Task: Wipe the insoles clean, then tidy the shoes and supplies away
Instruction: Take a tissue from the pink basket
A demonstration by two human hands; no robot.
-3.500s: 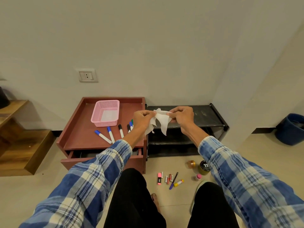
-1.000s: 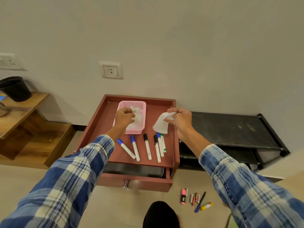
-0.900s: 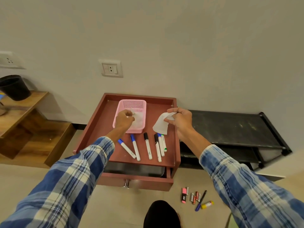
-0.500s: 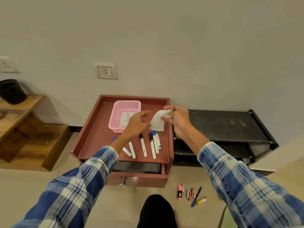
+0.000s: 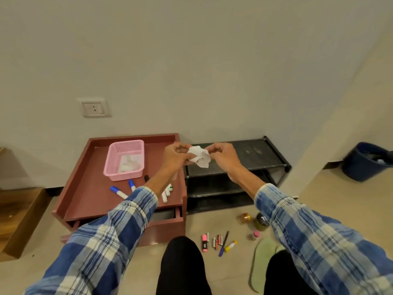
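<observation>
- The left hand (image 5: pixel 175 156) and the right hand (image 5: pixel 223 158) are raised side by side. Each pinches an edge of one crumpled white wipe (image 5: pixel 200 158) between thumb and fingertips, so the wipe hangs in the small gap between them.
- The task's thing is the pale green insole (image 5: pixel 262 262). It lies flat on the floor (image 5: pixel 240 269), well below the hands and off to their right, beside the person's right leg.
- Its long axis runs roughly away from the person, toward the black shoe rack (image 5: pixel 244 152) behind the hands. The far tip sits near the small jars (image 5: pixel 262 222).
- A sliver of a second green shape shows at its right edge; whether that is another insole I cannot tell.
- The right hand is the nearer one. My judgement is that the coming move is down and to the right, with one hand carrying the wipe and the other free to steady the insole along its length.
- No shoes are in view.
- On the left-hand side stands a red-brown drawer cabinet (image 5: pixel 85 188). It carries a pink basket (image 5: pixel 125 160) with white crumpled material inside and, under the left forearm, a fan of markers (image 5: pixel 119 192). None of it lies on the path to the insole.
</observation>
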